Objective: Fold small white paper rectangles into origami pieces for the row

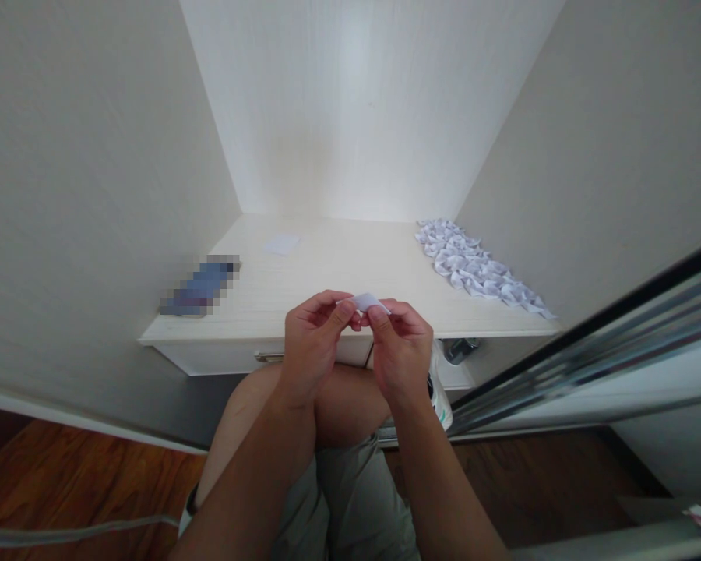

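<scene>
Between both hands, just over the front edge of the white shelf, is a small piece of white paper [367, 301]. My left hand [318, 331] pinches its left side, thumb on top. On the other side, my right hand [402, 336] grips the right end between thumb and fingers. The paper looks bent or folded; its underside is hidden by my fingers. A flat white sheet of paper [282, 244] lies farther back on the left of the shelf. Along the right wall runs a long heap of several folded white paper pieces [473, 263].
The shelf [350, 253] is boxed in by a back wall and two side walls. A blurred-out phone-like item [202, 290] lies at its left front. Below are a drawer handle [269, 358] and a dark cylindrical object [460, 351]. A metal sliding track [596, 343] runs at right.
</scene>
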The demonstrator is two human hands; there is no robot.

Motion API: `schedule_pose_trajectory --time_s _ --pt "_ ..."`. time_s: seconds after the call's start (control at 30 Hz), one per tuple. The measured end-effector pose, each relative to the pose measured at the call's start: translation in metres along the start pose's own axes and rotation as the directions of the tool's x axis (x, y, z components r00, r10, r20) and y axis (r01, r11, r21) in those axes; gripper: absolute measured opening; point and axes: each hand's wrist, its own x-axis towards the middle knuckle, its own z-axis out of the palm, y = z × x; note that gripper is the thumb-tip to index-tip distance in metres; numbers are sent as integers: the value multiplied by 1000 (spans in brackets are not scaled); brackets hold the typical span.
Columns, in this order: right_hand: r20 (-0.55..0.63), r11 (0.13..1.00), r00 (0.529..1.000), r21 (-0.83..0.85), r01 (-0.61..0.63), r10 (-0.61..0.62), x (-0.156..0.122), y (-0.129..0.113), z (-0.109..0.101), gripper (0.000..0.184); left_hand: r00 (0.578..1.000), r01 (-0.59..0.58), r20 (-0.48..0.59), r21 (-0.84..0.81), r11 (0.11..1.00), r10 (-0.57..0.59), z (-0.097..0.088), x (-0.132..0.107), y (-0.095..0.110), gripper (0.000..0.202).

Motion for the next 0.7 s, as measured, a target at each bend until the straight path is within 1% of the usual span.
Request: schedule_pose_trajectory --time_s 0.13,0.33,0.4,0.57,0.7 --pt "-2 1000 1000 -26 -16 16 0 -1 -2 6 999 -32 14 81 996 31 -5 -1 -4 15" --pt "9 988 999 -145 44 -44 -2 -8 -8 8 1000 -14 29 227 974 7 -9 -2 -2 23" --pt "-6 988 999 -147 43 -45 -3 -7 -9 9 1000 -9 10 228 974 7 -7 -2 -5 23" --pt "-77 998 997 -69 -4 -1 -3 3 -9 12 998 -15 -55 151 988 23 -1 -4 -15 23" --pt "-112 999 993 -20 -29 27 -4 8 -6 14 997 -14 -67 184 983 26 1 -5 -15 27"
